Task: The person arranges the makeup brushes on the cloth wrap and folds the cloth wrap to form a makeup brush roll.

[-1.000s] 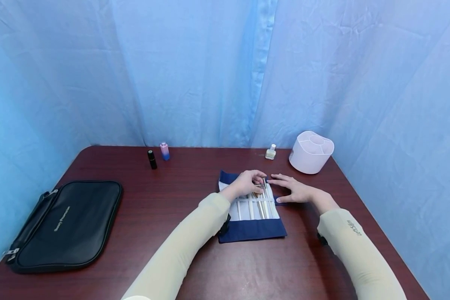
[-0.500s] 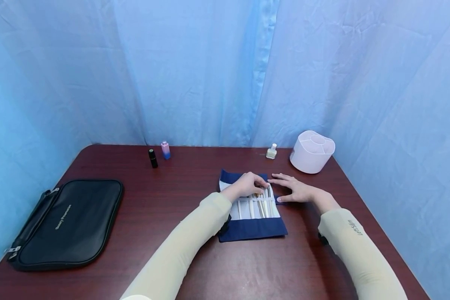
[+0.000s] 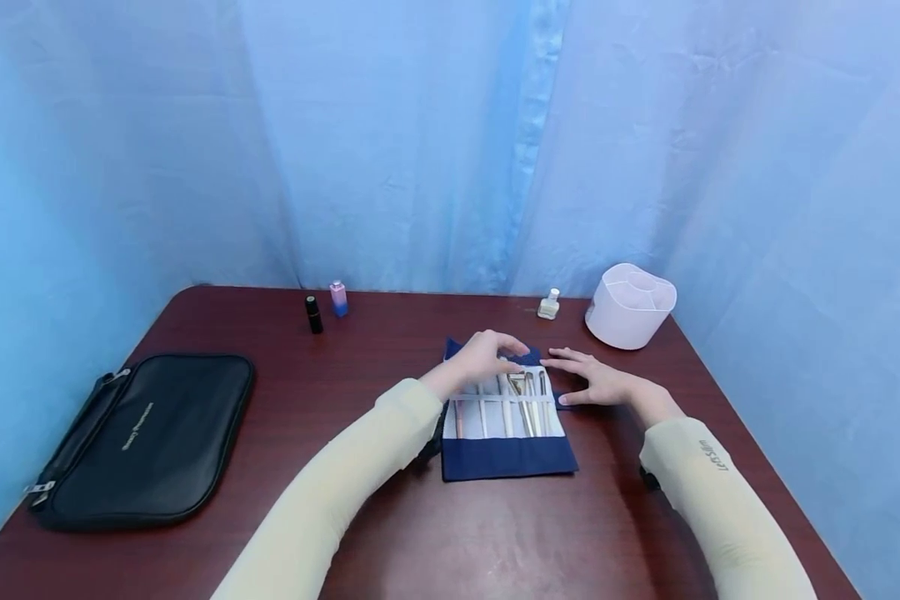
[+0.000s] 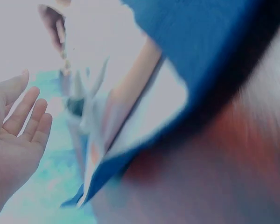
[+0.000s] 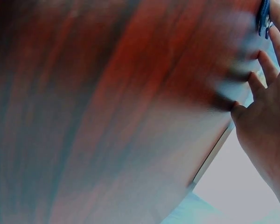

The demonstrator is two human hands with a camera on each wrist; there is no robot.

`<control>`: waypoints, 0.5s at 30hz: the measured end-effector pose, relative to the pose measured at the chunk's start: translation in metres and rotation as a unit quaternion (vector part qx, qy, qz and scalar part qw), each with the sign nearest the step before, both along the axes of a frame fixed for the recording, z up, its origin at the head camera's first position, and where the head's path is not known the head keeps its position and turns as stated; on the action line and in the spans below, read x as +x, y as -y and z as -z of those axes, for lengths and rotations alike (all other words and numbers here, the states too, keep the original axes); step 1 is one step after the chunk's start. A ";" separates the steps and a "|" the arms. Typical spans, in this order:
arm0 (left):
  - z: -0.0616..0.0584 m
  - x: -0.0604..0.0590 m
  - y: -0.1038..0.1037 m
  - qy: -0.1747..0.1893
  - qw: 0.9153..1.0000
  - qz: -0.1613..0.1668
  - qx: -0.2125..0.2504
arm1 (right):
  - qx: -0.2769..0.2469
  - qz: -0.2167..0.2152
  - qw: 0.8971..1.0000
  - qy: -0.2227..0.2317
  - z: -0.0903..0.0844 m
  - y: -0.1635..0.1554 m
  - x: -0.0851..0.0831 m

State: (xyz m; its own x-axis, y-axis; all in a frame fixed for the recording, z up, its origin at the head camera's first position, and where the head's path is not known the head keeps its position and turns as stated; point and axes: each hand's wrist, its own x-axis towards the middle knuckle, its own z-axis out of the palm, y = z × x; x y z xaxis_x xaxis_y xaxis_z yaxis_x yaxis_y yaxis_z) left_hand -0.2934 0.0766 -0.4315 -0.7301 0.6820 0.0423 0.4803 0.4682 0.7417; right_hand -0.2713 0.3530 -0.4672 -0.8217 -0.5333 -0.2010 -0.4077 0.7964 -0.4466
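Observation:
A navy-and-white fabric brush roll (image 3: 510, 458) lies unrolled on the table, with several slim brushes (image 3: 527, 406) tucked under its white band. My left hand (image 3: 480, 360) hovers over the roll's upper left part, thumb and fingers apart around nothing. In the left wrist view the same hand (image 4: 18, 135) has loosely bent fingers and holds nothing, and a tan handle (image 4: 133, 84) shows in the roll, blurred. Spread fingers of my right hand (image 3: 592, 379) rest at the roll's upper right edge. The right wrist view shows that hand (image 5: 266, 107) with its fingertips at the tabletop.
A black zip case (image 3: 150, 437) lies at the left. Toward the back edge stand a black lipstick-like tube (image 3: 313, 315), a pink-and-blue bottle (image 3: 338, 298), a nail polish bottle (image 3: 548, 305) and a white divided holder (image 3: 630, 308). Blue curtains (image 3: 390, 150) hang behind the table.
My left hand pinched a brush at the roll's right side, lowered it into the roll, then let go and drew back to the left. My right hand stays in place.

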 end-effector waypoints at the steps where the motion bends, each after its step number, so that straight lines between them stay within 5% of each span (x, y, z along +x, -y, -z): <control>1: -0.004 0.000 0.004 -0.008 1.000 -0.002 0.004 | 0.001 0.000 1.000 0.000 0.000 -0.002 0.000; 10: -0.035 -0.003 0.043 -0.044 0.997 -0.043 0.055 | 0.030 0.007 0.999 -0.007 -0.013 -0.009 -0.006; 15: -0.032 -0.003 0.062 -0.082 0.996 -0.037 0.005 | 0.037 -0.005 0.999 -0.030 -0.021 -0.004 -0.005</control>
State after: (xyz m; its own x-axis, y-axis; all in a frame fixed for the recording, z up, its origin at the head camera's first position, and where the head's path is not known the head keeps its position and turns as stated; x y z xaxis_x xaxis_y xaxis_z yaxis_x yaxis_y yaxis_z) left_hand -0.2963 0.0149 -0.3991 -0.7608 0.6256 0.1726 0.5604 0.4993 0.6608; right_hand -0.2767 0.3566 -0.4460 -0.8284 -0.5270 -0.1900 -0.4399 0.8220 -0.3617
